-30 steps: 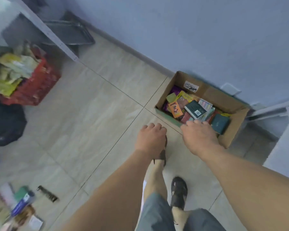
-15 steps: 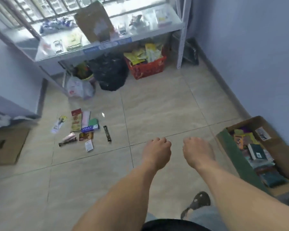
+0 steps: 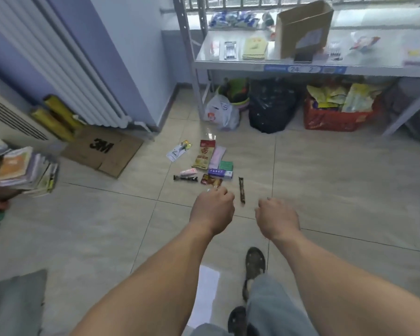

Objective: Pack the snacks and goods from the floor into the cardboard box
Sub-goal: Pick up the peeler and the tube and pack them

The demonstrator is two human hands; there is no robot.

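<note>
Hands empty, heading for next pickup

Fingers of left hand (image 3: 212,209) and right hand (image 3: 277,218) hang loosely curled, grasping nothing, at frame centre. Looks like the reach-for-more step: snacks and goods (image 3: 210,163) lie scattered on floor just above the hands; dark stick pack (image 3: 241,190) is nearest, between them. Next move prob. needs a bend down & pinch. Cardboard box for packing isn't in view. Glossy tile floor (image 3: 337,185); metal shelf (image 3: 301,65) upper right w/ red crate (image 3: 337,117) and black bag (image 3: 269,107) under it; radiator (image 3: 58,64) upper left.

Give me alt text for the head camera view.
Both hands, left hand and right hand, reach empty, fingers loosely curled, toward snack packets scattered on the tiled floor. A metal shelf stands behind them.
</note>
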